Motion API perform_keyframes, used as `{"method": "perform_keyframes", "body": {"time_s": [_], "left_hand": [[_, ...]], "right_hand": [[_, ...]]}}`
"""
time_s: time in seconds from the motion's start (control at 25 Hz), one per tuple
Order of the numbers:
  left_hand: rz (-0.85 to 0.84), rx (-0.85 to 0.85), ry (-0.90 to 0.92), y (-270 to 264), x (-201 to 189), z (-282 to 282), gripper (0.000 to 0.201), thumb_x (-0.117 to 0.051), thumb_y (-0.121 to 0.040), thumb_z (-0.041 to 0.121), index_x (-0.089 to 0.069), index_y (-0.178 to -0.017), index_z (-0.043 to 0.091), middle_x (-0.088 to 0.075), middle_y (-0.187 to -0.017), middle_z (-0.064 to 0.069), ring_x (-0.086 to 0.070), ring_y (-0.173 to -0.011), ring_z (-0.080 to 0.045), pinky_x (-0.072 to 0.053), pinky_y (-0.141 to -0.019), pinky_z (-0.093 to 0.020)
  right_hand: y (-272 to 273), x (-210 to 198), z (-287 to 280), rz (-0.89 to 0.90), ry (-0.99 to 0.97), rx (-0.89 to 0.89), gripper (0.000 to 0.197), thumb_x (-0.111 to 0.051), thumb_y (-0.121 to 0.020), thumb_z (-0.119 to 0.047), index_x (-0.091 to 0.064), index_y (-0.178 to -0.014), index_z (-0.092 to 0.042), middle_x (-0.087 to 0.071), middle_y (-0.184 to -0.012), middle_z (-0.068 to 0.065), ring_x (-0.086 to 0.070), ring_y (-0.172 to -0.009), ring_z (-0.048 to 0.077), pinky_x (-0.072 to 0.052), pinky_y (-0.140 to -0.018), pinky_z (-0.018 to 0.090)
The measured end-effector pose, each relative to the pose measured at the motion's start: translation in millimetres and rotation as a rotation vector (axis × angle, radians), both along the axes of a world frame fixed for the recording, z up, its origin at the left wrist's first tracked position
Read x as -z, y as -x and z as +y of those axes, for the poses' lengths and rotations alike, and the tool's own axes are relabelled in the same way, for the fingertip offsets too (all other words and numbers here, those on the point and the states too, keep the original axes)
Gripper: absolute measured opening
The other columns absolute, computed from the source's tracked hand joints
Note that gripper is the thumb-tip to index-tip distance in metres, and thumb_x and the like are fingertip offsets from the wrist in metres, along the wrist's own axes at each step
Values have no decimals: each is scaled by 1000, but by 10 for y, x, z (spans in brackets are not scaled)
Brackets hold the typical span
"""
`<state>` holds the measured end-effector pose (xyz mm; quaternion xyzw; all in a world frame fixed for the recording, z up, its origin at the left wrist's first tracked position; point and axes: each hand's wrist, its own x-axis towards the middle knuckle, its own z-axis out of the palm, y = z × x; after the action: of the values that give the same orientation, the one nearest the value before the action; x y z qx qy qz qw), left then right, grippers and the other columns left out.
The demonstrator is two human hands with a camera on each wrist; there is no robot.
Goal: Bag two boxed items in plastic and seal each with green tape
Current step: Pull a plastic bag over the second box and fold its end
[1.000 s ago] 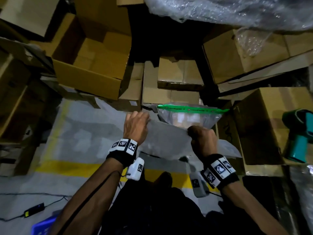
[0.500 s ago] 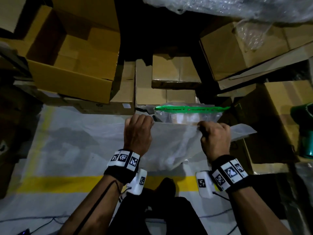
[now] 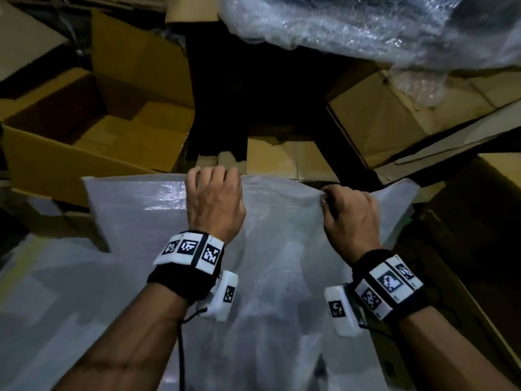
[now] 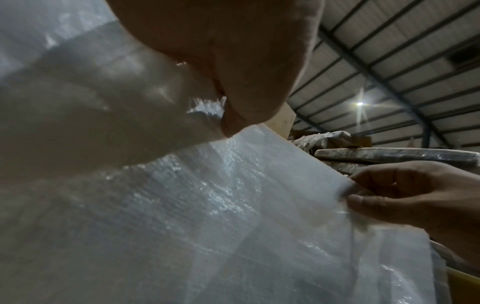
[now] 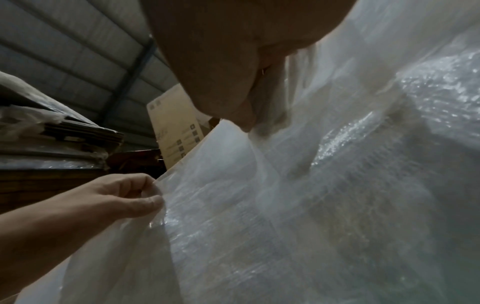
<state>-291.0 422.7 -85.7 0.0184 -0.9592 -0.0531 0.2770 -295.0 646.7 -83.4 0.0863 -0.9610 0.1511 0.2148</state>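
The plastic bag hangs in front of the person, held up by its top edge, which runs left to right; its length drops from the hands toward the floor, so the long axis is roughly vertical and the gripped rim points up and away from the body. The left hand is clenched over the rim with knuckles up, its fingers curled round the film. The right hand pinches the same rim further right, thumb and forefinger pressed together on the plastic, as the left wrist view shows. The two hands are apart, with a taut stretch of rim between them. Whether a box sits inside the bag cannot be told through the cloudy film. Behind it stand open cardboard boxes, and a sheet of bubble wrap hangs at the top of the head view. Compared with half a second ago, the bag has been lifted and spread wider, and it now covers the green-taped package that lay beyond the hands then.
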Motion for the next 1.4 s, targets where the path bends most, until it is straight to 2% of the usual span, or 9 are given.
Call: {"method": "perform_keyframes", "body": {"time_s": [0.16,0.36,0.52,0.72,0.92,1.12,1.24,1.4], "left_hand": [[48,17,38,-193,-81,23,13,-62,-81,19,-55,-93,18,-59,-89,-4,-51,-86,-26,-32,-87,-38],[-25,39,53,-807,-366,-85,13,-51,-93,29,-52,-104,21,-58,-100,-1,-51,-93,-23,-33,-87,-36],[-98,-8,143,-1388,-514,-339,20,-56,-87,20,-53,-106,24,-60,-103,2,-50,-97,-21,-32,-89,-34],[-94,1,166,-1843,-665,-469,20,-53,-87,15,-55,-104,25,-61,-98,2,-52,-92,-20,-33,-83,-32],[-38,15,126,-2058,-867,-522,18,-53,-88,12,-56,-100,25,-60,-93,2,-49,-87,-20,-31,-80,-31],[99,-43,71,-2227,-1114,-529,15,-60,-84,12,-56,-95,21,-60,-90,-1,-51,-86,-22,-35,-82,-33],[114,-85,65,-2278,-1081,-483,18,-63,-82,12,-56,-95,23,-60,-91,0,-52,-89,-22,-35,-84,-34],[-98,-50,125,-2402,-662,-483,16,-54,-88,19,-55,-100,29,-61,-100,5,-49,-95,-18,-32,-87,-31]], "right_hand": [[-144,-2,105,84,-16,-32,9,-56,-92,-20,-64,-95,-19,-63,-80,1,-56,-77,25,-34,-85,37],[-704,-225,219,79,-50,15,7,-56,-91,-14,-63,-91,-16,-62,-81,4,-55,-77,26,-30,-79,34],[-1276,-404,321,64,-70,47,10,-56,-91,-15,-64,-96,-19,-65,-89,3,-55,-84,25,-33,-84,35],[-1743,-645,350,26,-100,19,10,-54,-91,-15,-62,-93,-21,-68,-94,0,-58,-92,23,-30,-92,35],[-1927,-923,310,27,-126,42,11,-57,-90,-16,-62,-97,-21,-68,-99,1,-58,-99,23,-30,-93,35],[-2017,-1211,299,166,-83,-1,12,-56,-91,-16,-65,-97,-21,-68,-96,0,-58,-96,24,-29,-96,37],[-2006,-1155,307,178,-92,13,10,-56,-90,-19,-64,-94,-24,-67,-93,-2,-58,-93,22,-29,-95,37],[-2070,-717,297,-1,-187,-9,14,-51,-92,-23,-63,-97,-26,-69,-99,-2,-58,-99,21,-28,-95,36]]}}
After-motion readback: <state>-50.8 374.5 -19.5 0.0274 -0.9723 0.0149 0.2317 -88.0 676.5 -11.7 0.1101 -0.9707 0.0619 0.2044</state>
